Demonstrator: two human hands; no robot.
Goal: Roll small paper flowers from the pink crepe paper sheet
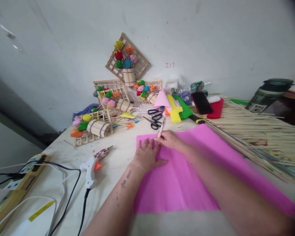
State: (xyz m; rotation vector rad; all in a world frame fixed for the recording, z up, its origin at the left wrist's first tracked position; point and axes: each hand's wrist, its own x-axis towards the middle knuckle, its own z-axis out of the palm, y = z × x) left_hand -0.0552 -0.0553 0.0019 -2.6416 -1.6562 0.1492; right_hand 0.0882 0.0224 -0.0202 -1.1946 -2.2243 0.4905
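A large sheet of pink crepe paper (pixel 177 193) lies spread on the table before me. My left hand (pixel 147 155) rests flat on its left part with the fingers apart. Close beside it, my right hand (pixel 169 140) is closed around a pen (pixel 161 127) held near the sheet's far left corner. Something small and yellowish shows under the right fingers, too hidden to name. Just beyond the paper lie two pairs of dark-handled scissors (pixel 155 119). Yellow paper (pixel 175 111) and green paper (pixel 185 108) lie farther back.
A glue gun (pixel 91 168) lies left, its cord near a power strip (pixel 22 183). Lattice panels with paper flowers (pixel 92 127) stand behind. Many thin sticks (pixel 255 121), a phone (pixel 202 102), a utility knife (pixel 197 119) and a dark green container (pixel 269 95) occupy the right.
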